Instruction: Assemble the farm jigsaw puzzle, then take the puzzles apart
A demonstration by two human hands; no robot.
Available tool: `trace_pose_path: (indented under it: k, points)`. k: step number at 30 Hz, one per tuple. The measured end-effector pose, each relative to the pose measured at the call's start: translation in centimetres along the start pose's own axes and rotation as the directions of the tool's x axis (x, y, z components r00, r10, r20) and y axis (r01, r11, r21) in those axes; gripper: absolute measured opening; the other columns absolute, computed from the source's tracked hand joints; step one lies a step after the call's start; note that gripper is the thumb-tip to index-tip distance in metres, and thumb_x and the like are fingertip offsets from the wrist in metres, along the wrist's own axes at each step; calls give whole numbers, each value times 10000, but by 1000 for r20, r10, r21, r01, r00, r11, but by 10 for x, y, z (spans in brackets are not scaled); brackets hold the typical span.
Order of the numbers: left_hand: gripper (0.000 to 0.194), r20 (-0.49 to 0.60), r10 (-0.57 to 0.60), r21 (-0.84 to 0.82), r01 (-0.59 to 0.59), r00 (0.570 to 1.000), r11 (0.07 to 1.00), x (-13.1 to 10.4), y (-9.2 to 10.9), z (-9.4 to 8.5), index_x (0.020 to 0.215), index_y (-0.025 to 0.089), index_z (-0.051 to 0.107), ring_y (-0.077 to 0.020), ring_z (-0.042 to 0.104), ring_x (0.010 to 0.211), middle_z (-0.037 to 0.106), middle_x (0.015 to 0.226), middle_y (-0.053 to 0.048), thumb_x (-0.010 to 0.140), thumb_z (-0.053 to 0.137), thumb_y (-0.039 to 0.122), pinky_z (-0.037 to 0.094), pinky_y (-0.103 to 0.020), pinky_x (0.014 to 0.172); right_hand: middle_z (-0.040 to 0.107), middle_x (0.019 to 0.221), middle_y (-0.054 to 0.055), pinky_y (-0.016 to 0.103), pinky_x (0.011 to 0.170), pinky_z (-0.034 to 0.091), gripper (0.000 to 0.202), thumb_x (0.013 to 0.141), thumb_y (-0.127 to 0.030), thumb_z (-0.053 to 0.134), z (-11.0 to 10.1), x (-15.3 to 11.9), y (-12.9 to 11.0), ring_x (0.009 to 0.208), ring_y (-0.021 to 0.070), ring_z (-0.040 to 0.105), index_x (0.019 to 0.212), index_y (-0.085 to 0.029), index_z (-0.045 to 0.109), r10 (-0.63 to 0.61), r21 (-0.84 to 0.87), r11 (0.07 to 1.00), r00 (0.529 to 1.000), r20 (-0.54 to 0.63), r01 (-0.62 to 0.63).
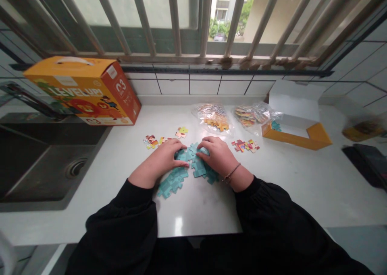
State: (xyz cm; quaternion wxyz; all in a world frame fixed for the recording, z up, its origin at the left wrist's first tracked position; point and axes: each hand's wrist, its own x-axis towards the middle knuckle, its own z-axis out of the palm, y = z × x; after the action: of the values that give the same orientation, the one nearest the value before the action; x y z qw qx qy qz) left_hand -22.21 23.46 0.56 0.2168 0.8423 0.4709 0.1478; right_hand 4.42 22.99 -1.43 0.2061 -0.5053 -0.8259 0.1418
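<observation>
Several teal jigsaw puzzle pieces (173, 181), plain side up, lie in a loose heap in front of me on the white countertop (199, 216). My left hand (165, 158) curls round the left of the heap, its thumb and fingers gripping pieces. From the right side, my right hand (218, 156) closes its thumb and fingers on more of them, partly hiding what it grips. Picture-side-up pieces (153, 141) lie beyond my left hand, with a yellow-and-red piece (182, 132) near them. Another small colourful group (245, 145) lies to the right of my right hand.
Two clear bags of puzzle pieces (213, 116) lie toward the tiled wall. Right of them stands an open orange-and-white box (296, 134) with teal pieces inside. A large orange box (81, 92) stands by the dark sink (45, 174) at left. A black object (367, 164) lies far right.
</observation>
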Motion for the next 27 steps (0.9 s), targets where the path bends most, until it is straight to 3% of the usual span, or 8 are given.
trace_pose_path:
  k: [5, 13, 17, 19, 22, 27]
  points:
    - [587, 0, -57, -7, 57, 998, 998, 0, 0, 0, 1310, 247, 785, -339, 714, 1065, 778, 1096, -96, 801, 995, 450, 580, -470, 986, 771, 1270, 108, 481, 1067, 529, 339, 958, -339, 914, 1, 0, -1, 1210, 330, 673, 1255, -255, 775, 1, 58, 998, 1000, -5, -1]
    - [442, 46, -110, -107, 114, 993, 988, 1, 0, 0, 1144, 230, 804, -274, 681, 881, 726, 944, -48, 811, 955, 478, 525, -393, 815, 739, 1174, 89, 446, 1018, 549, 471, 865, -285, 987, 6, 2, 5, 1132, 299, 676, 1254, -238, 728, -8, 172, 985, 999, -40, 14]
    - [275, 63, -56, -120, 63, 996, 991, 0, -2, 1, 928, 245, 771, -273, 672, 917, 716, 931, -42, 843, 917, 462, 514, -383, 815, 724, 1283, 135, 490, 1095, 557, 664, 860, -304, 992, 8, 0, 7, 1224, 330, 674, 1443, -224, 685, -28, 153, 988, 998, -51, 35]
    - [277, 49, -42, -121, 48, 998, 992, -1, -1, 1, 919, 244, 771, -281, 676, 955, 716, 960, -53, 855, 908, 475, 529, -396, 850, 709, 1370, 179, 530, 1141, 545, 677, 880, -376, 983, 7, -2, 6, 1301, 367, 650, 1465, -202, 690, -47, 104, 993, 999, -25, 49]
    - [488, 37, -49, -109, 52, 998, 993, -2, 3, -2, 1114, 237, 800, -310, 687, 1033, 723, 1060, -76, 779, 979, 542, 563, -431, 924, 696, 1435, 216, 579, 1148, 548, 720, 908, -522, 949, 0, -6, -1, 1335, 405, 638, 1485, -177, 692, -80, 48, 996, 996, 49, 77]
    - [992, 121, 31, -110, -18, 992, 994, -15, -1, -14, 1489, 284, 723, -385, 660, 1329, 717, 1371, -125, 622, 1063, 628, 539, -498, 1171, 665, 1532, 232, 636, 1201, 528, 814, 911, -687, 889, -22, -16, 0, 1426, 436, 619, 1535, -205, 686, -144, 38, 989, 983, 110, 140]
